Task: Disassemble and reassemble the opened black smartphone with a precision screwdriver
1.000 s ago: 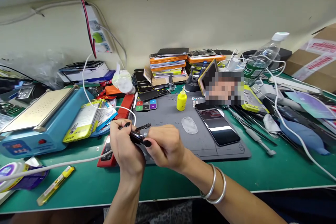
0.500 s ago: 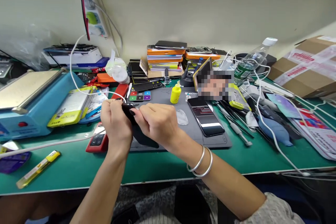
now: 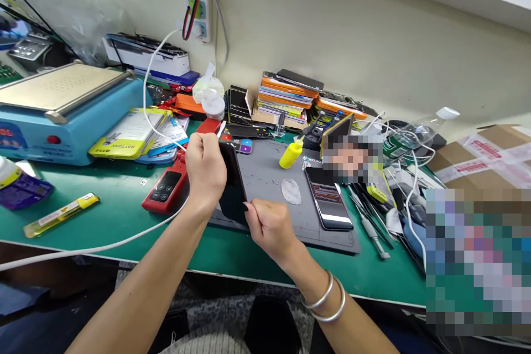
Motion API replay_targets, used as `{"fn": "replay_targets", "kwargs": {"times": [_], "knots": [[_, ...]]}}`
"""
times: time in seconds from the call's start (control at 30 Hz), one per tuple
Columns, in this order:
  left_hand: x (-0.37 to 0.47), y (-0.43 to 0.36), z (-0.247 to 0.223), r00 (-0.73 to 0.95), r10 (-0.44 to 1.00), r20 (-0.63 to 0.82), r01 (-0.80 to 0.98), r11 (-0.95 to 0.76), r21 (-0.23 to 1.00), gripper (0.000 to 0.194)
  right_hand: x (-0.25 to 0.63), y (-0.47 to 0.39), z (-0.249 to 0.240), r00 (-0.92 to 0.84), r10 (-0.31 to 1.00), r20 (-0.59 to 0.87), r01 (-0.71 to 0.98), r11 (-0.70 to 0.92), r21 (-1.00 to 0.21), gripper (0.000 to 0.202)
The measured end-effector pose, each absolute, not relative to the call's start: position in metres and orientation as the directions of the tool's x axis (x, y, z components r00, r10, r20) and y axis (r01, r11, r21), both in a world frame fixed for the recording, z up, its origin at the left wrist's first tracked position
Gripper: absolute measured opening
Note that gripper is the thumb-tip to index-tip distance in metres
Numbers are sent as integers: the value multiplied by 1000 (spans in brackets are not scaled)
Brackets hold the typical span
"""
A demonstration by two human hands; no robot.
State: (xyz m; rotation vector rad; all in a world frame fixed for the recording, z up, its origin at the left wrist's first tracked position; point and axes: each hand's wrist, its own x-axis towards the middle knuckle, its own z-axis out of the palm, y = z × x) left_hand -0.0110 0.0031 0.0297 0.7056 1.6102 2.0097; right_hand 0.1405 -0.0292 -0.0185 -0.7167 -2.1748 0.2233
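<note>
Between my hands a black phone [image 3: 233, 185] is held up on edge above the grey mat [image 3: 265, 168]. My left hand [image 3: 204, 168] is closed round its upper left side. Lower down, my right hand [image 3: 271, 227] grips the right edge, with the thumb against it. Another phone [image 3: 329, 196] lies face up on the mat's right side. A yellow bottle [image 3: 291, 155] and a clear, rounded piece [image 3: 291, 192] are beside it. Left of my left hand is a red device [image 3: 166, 189] with buttons.
A blue machine [image 3: 78, 127] with a metal top stands at left. A white cable [image 3: 103, 247] crosses the front left. Tools [image 3: 369, 227], a plastic bottle [image 3: 410, 135] and a cardboard box [image 3: 489, 163] are at right. Stacked boxes [image 3: 286, 97] stand behind the mat.
The view has tilted and shifted. My right hand has moved down along the held phone, away from my left hand, and more of its dark face shows.
</note>
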Motion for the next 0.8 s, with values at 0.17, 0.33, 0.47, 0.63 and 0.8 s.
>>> {"fn": "replay_targets", "kwargs": {"times": [0.17, 0.33, 0.47, 0.63, 0.8], "knots": [[-11, 6, 32, -754, 654, 53, -89, -181, 979, 31, 140, -28, -21, -506, 617, 603, 358, 786, -504, 46], [-13, 10, 35, -736, 676, 25, -130, -177, 976, 32, 135, -23, -19, -510, 657, 555, 279, 737, -616, 43], [-16, 15, 31, -729, 685, -10, -167, -163, 972, 32, 132, -21, -19, -513, 679, 526, 244, 702, -669, 43], [-22, 21, 25, -728, 682, -71, -225, -140, 964, 36, 125, -17, -17, -530, 682, 504, 220, 684, -695, 43], [-24, 30, 18, -746, 663, -69, -237, -167, 957, 39, 123, -14, -17, -540, 688, 484, 218, 670, -710, 46]]}}
